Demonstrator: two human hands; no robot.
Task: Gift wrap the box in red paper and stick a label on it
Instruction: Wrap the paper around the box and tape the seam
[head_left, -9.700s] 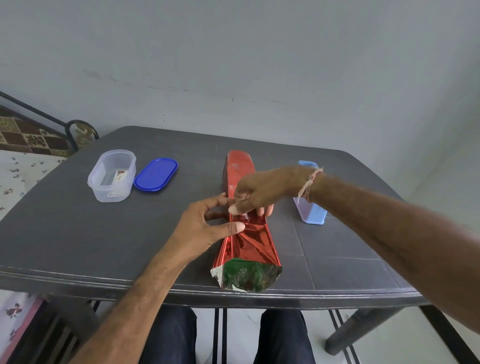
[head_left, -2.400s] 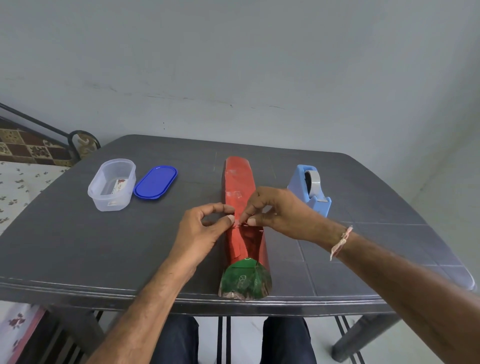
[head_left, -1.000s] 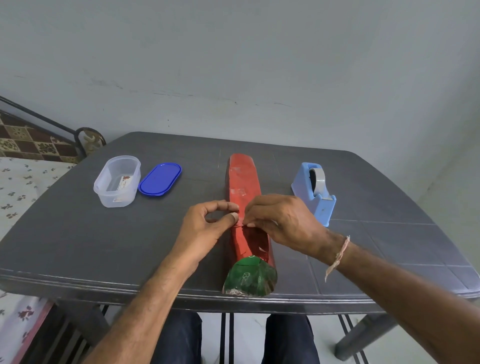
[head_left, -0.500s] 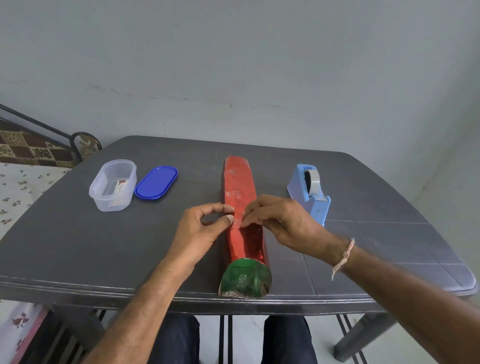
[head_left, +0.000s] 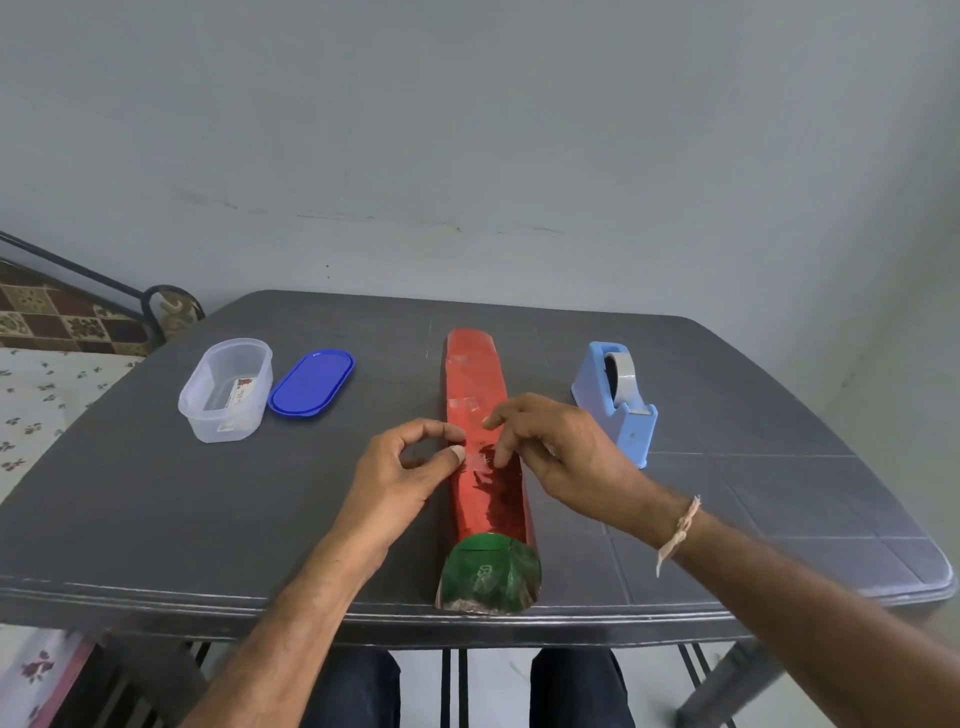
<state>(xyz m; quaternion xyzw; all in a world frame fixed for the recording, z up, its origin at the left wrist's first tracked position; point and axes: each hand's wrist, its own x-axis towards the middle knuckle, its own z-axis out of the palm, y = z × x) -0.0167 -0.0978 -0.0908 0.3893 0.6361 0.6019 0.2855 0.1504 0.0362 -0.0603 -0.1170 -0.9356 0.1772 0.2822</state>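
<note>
As both hands press it, box (head_left: 483, 467) points away

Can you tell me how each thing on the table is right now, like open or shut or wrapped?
Box: lying flat, red paper around it, near end open.
Tub: open, lid off.
Blue lid: flat beside the tub.
Tape dispenser: upright, roll loaded.
Left hand: thumb pressing tape.
Right hand: fingers on the paper.

Evenly lit by soft, dim daylight with faint shadows under the hands, glinting off the red paper (head_left: 488, 488) and table (head_left: 156, 519) edge, bowed by wide-angle distortion at the borders, slightly soft toward the lower corners.
</note>
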